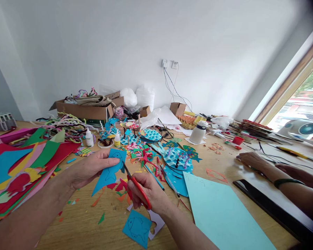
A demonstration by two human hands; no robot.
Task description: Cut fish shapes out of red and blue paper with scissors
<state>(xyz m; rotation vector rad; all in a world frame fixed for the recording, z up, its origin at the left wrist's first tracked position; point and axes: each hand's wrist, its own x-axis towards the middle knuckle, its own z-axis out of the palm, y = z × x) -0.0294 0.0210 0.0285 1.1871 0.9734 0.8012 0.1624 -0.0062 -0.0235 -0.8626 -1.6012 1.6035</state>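
Observation:
My left hand [91, 166] pinches a piece of blue paper [108, 175] with a fish outline drawn on it, holding it up off the table. In my right hand [146, 189] is a pair of scissors with red handles [141, 192]. Their dark blades meet the right edge of the blue paper, beside the drawn fish. On the table below my right hand lies a second blue piece with a fish drawing [137, 227], overlapping a lilac paper scrap [156, 224]. Red and orange paper offcuts [121, 187] lie between my hands.
Coloured sheets [10, 166] are piled at left. Glue bottles [89, 138] and blue wavy paper crafts [177, 158] stand ahead. A pale turquoise sheet [219, 211] and a black tablet-like slab [266, 205] lie at right, near another person's hands [253, 160].

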